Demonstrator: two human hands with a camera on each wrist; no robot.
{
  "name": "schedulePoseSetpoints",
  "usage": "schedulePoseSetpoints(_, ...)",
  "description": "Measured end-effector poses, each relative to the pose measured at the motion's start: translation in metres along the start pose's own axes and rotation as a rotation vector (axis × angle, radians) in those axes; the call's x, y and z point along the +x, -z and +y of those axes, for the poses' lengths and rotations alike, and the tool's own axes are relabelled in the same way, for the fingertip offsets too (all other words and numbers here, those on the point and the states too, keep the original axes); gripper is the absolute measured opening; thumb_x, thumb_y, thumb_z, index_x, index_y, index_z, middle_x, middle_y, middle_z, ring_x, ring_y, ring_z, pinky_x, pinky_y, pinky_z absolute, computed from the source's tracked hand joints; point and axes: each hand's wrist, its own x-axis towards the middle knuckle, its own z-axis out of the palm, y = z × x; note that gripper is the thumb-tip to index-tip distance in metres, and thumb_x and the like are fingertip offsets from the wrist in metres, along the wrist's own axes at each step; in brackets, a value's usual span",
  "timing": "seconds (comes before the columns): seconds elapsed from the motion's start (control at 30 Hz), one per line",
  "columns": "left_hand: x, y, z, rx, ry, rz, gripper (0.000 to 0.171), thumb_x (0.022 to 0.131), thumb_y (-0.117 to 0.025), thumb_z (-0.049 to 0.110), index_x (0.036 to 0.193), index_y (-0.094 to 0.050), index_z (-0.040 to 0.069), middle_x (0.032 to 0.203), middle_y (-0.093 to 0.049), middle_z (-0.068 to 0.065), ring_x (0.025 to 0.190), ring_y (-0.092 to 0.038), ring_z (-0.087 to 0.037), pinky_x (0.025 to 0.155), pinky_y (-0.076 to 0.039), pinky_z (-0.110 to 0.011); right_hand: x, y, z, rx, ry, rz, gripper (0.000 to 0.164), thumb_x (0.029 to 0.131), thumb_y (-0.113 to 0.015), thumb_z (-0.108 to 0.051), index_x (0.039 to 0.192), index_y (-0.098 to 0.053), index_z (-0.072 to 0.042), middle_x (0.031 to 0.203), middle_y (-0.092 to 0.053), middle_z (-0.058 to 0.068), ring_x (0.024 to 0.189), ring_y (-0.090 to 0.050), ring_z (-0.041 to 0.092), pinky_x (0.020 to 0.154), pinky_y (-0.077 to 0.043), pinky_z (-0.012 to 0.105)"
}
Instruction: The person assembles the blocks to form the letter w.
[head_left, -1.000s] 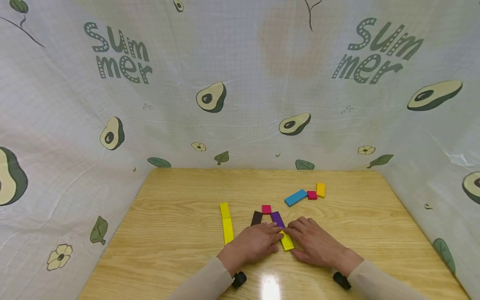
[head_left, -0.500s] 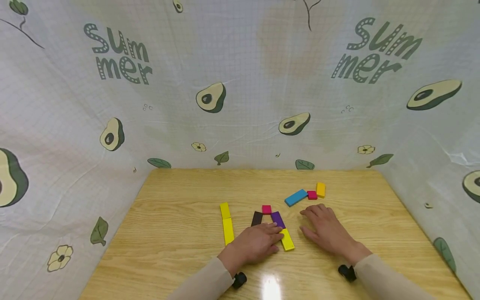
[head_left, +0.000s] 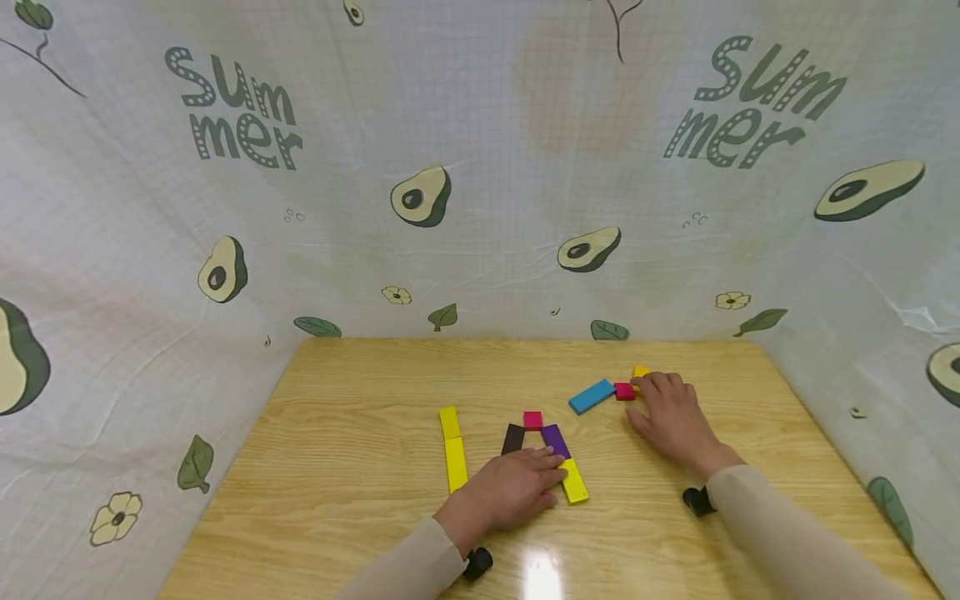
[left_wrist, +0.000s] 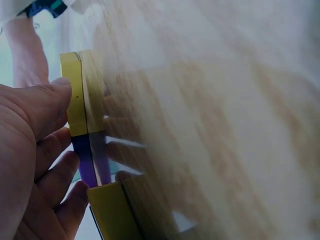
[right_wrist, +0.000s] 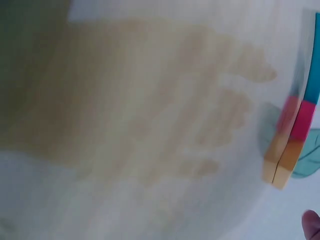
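My left hand [head_left: 513, 485] lies low over the table, fingertips at the purple block [head_left: 555, 440] and the yellow block [head_left: 574, 483] joined end to end. In the left wrist view its thumb [left_wrist: 60, 95] touches the side of that yellow block [left_wrist: 75, 100]; another yellow block [left_wrist: 114, 210] stands closer to the camera. A black block [head_left: 513, 438] shows partly beyond the hand, beside a pink block [head_left: 532, 420]. My right hand [head_left: 675, 425], fingers loosely bent, reaches over the orange block [head_left: 641, 371] and partly covers it. One fingertip [right_wrist: 311, 226] appears near it in the right wrist view.
A blue block [head_left: 592, 397] and a small pink block [head_left: 624, 391] adjoin the orange one. Two yellow blocks [head_left: 454, 450] form a line left of my left hand. The wooden table [head_left: 360, 483] ends at a patterned cloth [head_left: 487, 167] behind and on both sides.
My right hand has left the yellow block and moved right and away from me to the orange block. My left hand stays where it was.
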Motion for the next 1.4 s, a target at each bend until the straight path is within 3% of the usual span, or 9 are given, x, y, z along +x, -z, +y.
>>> schedulePoseSetpoints(0.43,-0.001,0.000,0.000,0.000,-0.005,0.018,0.048,0.112,-0.052,0.040,0.157,-0.054,0.022,0.165,-0.046,0.009,0.155,-0.038,-0.009,0.127,-0.032,-0.025,0.017,-0.004,0.011,-0.069,0.028,-0.083,0.050,0.098,-0.073,-0.024,0.140,-0.062,0.001,0.134,-0.059,0.025,0.124,-0.049,0.048,0.096,-0.044,0.066)
schedulePoseSetpoints(0.87,-0.001,-0.002,0.000,-0.004,0.005,0.010,0.049,0.112,-0.051,0.039,0.157,-0.053,0.022,0.165,-0.045,0.009,0.156,-0.037,-0.010,0.128,-0.031,-0.026,0.019,-0.008,0.017,-0.107,0.052,-0.107,0.037,0.099,-0.073,-0.024,0.128,-0.068,0.000,0.132,-0.060,0.023,0.123,-0.050,0.047,0.098,-0.044,0.067)
schedulePoseSetpoints(1.1,-0.002,-0.001,0.001,-0.006,0.007,0.008,0.049,0.112,-0.051,0.039,0.158,-0.052,0.022,0.166,-0.045,0.009,0.156,-0.037,-0.010,0.128,-0.031,-0.026,0.018,-0.005,0.013,-0.063,0.044,-0.077,0.030,0.098,-0.073,-0.023,0.115,-0.065,0.000,0.122,-0.061,0.022,0.115,-0.050,0.045,0.094,-0.043,0.062)
schedulePoseSetpoints(1.4,-0.003,-0.002,0.002,0.008,0.006,0.018,0.049,0.112,-0.051,0.041,0.158,-0.052,0.023,0.166,-0.044,0.009,0.156,-0.037,-0.009,0.127,-0.032,-0.025,0.014,-0.006,0.012,-0.073,0.091,-0.009,0.033,0.094,-0.073,-0.023,0.113,-0.059,0.000,0.113,-0.060,0.021,0.108,-0.050,0.043,0.093,-0.042,0.061)
